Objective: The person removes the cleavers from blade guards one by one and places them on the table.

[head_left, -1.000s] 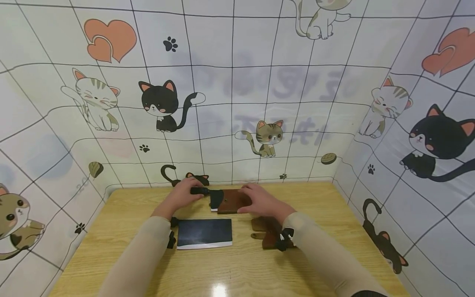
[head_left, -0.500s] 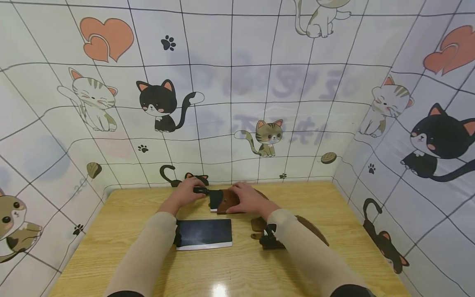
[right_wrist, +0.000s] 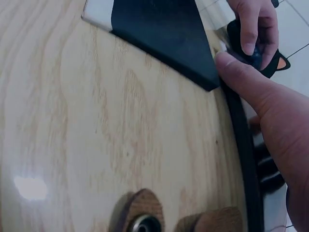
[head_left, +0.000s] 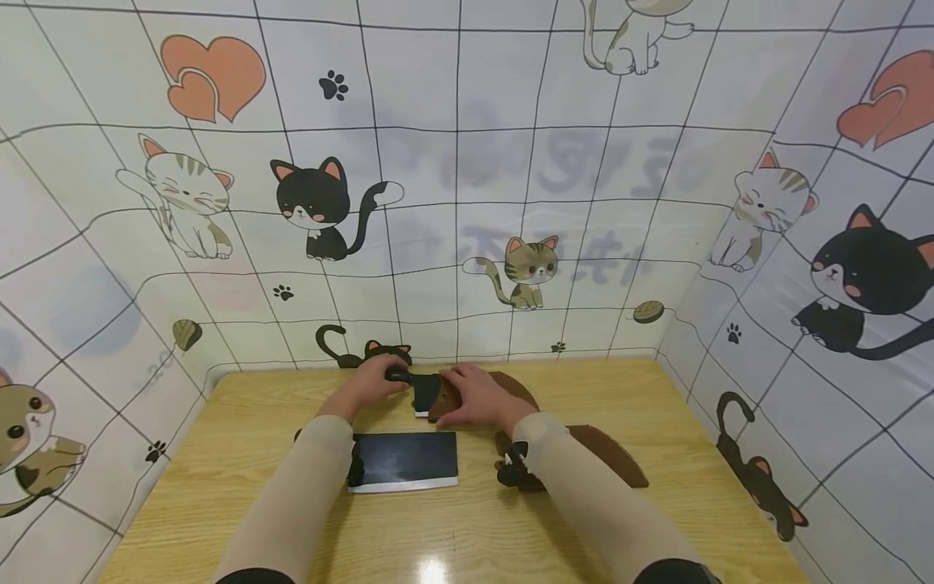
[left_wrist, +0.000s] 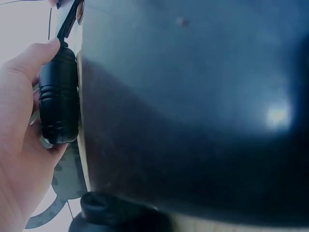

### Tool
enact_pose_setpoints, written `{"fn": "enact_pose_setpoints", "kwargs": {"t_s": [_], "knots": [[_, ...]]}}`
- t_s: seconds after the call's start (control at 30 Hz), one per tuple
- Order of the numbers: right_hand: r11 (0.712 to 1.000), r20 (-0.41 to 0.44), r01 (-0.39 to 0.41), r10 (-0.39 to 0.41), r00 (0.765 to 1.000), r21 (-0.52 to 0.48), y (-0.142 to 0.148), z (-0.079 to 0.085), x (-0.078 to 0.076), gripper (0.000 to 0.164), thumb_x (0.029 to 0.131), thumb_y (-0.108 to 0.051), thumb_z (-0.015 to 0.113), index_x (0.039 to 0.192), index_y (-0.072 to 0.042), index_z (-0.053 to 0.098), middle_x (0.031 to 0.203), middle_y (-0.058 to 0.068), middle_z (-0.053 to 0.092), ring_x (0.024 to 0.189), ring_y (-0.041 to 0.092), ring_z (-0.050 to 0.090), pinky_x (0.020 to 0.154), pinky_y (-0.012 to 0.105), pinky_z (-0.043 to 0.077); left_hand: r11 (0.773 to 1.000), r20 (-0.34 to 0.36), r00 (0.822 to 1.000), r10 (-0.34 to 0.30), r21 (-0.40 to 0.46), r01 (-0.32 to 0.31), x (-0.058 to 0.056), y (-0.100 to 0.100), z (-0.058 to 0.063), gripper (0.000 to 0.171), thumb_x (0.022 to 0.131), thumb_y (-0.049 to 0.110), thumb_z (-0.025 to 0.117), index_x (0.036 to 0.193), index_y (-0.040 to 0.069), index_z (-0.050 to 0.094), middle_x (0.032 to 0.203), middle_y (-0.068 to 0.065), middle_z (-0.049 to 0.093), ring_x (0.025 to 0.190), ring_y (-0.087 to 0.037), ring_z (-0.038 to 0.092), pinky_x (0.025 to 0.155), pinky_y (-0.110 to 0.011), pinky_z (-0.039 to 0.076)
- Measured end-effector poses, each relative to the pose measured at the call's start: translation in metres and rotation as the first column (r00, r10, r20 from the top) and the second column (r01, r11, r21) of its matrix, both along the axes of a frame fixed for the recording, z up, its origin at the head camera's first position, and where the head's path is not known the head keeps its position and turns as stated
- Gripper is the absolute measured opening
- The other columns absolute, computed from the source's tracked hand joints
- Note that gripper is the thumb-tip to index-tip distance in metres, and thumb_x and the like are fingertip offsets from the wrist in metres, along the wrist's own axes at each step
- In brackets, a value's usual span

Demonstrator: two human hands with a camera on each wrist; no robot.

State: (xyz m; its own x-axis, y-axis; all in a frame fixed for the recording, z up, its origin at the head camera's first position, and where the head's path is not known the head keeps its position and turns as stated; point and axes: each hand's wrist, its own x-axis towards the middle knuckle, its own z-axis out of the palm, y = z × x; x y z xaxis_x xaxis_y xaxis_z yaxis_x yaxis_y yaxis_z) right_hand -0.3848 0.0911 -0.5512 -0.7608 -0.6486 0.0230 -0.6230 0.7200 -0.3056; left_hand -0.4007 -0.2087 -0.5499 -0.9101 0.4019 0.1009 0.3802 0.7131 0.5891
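At the back of the table lies a cleaver [head_left: 426, 392] with its black handle [left_wrist: 59, 96] to the left. A brown leather sheath [head_left: 515, 388] covers most of its dark blade; a short strip of blade shows beside the handle. My left hand [head_left: 370, 380] grips that handle, thumb along its side in the left wrist view. My right hand [head_left: 477, 397] holds the sheath, thumb at the near edge and fingers over the far one. Nearer to me, a bare second cleaver [head_left: 409, 459] lies flat, its dark blade bordered by a pale edge; my left sleeve partly covers its handle.
A second brown leather sheath [head_left: 607, 454] lies at the right, partly under my right forearm. Its strap [right_wrist: 145, 212] with a metal snap shows in the right wrist view. A patterned cloth wall [head_left: 456, 324] borders the wooden table [head_left: 467, 527] behind and at the sides.
My right hand has slid left along the sheath, uncovering its rounded right end. The left hand has shifted slightly right on the handle. Sheath and cleaver have barely moved.
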Motion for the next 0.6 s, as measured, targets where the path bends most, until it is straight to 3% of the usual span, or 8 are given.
{"fn": "enact_pose_setpoints", "kwargs": {"t_s": [0.07, 0.27, 0.5, 0.6], "knots": [[1.000, -0.006, 0.009, -0.009, 1.000, 0.012, 0.000, -0.002, 0.000, 0.115, 0.086, -0.076, 0.083, 0.173, -0.016, 0.038, 0.171, 0.014, 0.042, 0.160, 0.038, 0.036, 0.129, 0.057, 0.030, 1.000, 0.030, 1.000, 0.010, 0.026, -0.011, 0.000, 0.000, -0.001, 0.043, 0.102, 0.019, 0.083, 0.139, 0.001, 0.070, 0.140, -0.020, 0.069, 0.129, -0.043, 0.065, 0.106, -0.061, 0.052], [0.999, -0.042, 0.021, -0.019, 0.999, 0.040, -0.001, -0.008, 0.000, 0.118, 0.085, -0.080, 0.081, 0.175, -0.018, 0.036, 0.165, 0.009, 0.045, 0.156, 0.032, 0.040, 0.129, 0.053, 0.031, 0.999, 0.015, 1.000, 0.008, 0.032, -0.009, -0.004, -0.001, -0.008, 0.043, 0.100, 0.019, 0.084, 0.138, 0.004, 0.072, 0.141, -0.020, 0.069, 0.136, -0.045, 0.061, 0.114, -0.062, 0.046], [1.000, -0.051, 0.013, -0.012, 0.999, 0.026, -0.001, -0.011, -0.003, 0.114, 0.088, -0.080, 0.077, 0.174, -0.017, 0.037, 0.163, 0.012, 0.046, 0.154, 0.033, 0.041, 0.127, 0.054, 0.034, 0.994, -0.108, 0.990, -0.088, 0.062, 0.095, -0.049, -0.025, -0.067, 0.045, 0.102, 0.040, 0.083, 0.139, 0.017, 0.074, 0.144, -0.014, 0.069, 0.140, -0.046, 0.058, 0.115, -0.066, 0.044], [1.000, -0.048, 0.006, -0.005, 0.999, 0.021, 0.000, -0.009, -0.001, 0.112, 0.090, -0.080, 0.075, 0.174, -0.016, 0.038, 0.162, 0.013, 0.046, 0.154, 0.034, 0.041, 0.126, 0.053, 0.035, 0.992, -0.137, 0.985, -0.102, 0.058, 0.110, -0.053, -0.027, -0.073, 0.045, 0.102, 0.044, 0.082, 0.138, 0.018, 0.075, 0.142, -0.013, 0.071, 0.139, -0.046, 0.060, 0.114, -0.069, 0.044]]}}
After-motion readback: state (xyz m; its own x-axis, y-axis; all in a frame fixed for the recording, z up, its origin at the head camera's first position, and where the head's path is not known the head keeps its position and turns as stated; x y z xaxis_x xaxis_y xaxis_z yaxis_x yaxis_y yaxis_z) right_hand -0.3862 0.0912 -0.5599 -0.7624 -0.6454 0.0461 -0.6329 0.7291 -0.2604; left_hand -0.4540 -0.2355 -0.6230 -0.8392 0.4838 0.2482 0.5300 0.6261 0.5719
